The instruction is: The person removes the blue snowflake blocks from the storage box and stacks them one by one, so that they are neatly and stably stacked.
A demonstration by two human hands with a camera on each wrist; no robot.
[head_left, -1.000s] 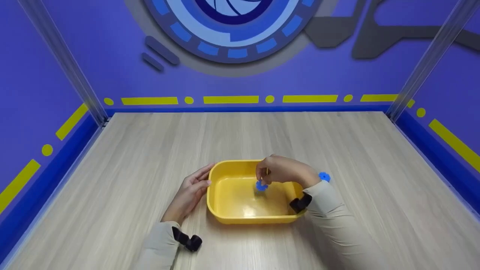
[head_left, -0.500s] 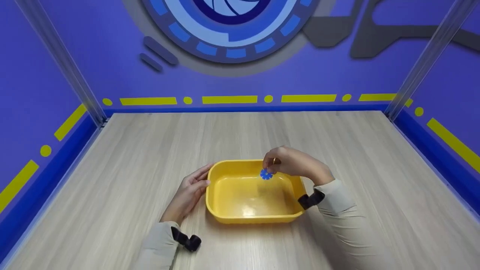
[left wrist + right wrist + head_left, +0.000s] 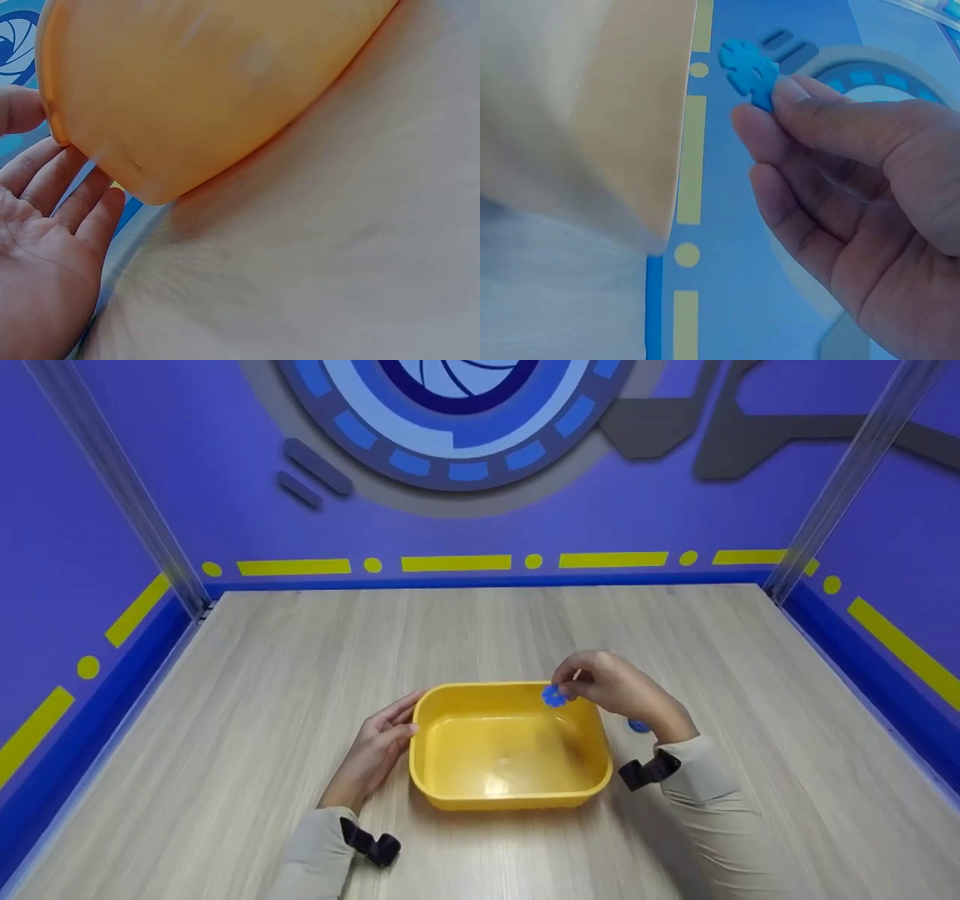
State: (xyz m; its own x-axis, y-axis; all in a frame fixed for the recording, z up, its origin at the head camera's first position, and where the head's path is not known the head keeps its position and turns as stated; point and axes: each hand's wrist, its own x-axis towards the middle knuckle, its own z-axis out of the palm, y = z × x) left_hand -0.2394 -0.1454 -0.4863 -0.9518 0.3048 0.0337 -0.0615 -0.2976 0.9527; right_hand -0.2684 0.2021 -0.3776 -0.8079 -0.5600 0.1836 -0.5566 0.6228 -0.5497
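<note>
A yellow plastic tub (image 3: 480, 757) stands on the wooden table, its inside bare. My left hand (image 3: 379, 746) holds the tub's left side; in the left wrist view the thumb lies at the rim and the fingers (image 3: 86, 199) lie along the outer wall. Over the tub's far right rim, my right hand (image 3: 611, 686) pinches a blue snowflake building disc (image 3: 554, 696) between thumb and fingers. The right wrist view shows the notched disc (image 3: 742, 67) sticking out past the fingertips. Another blue piece (image 3: 638, 725) lies right of the tub, partly hidden by the right wrist.
The wooden table (image 3: 300, 637) reaches back to a blue-purple wall (image 3: 480, 532) with yellow markings. Similar panels close in the left and right sides, with clear corner posts. A black wrist camera (image 3: 649, 769) hangs at the right cuff, beside the tub.
My right hand has moved from inside the tub to its far right rim, carrying the blue snowflake building disc. My left hand has kept its place on the tub.
</note>
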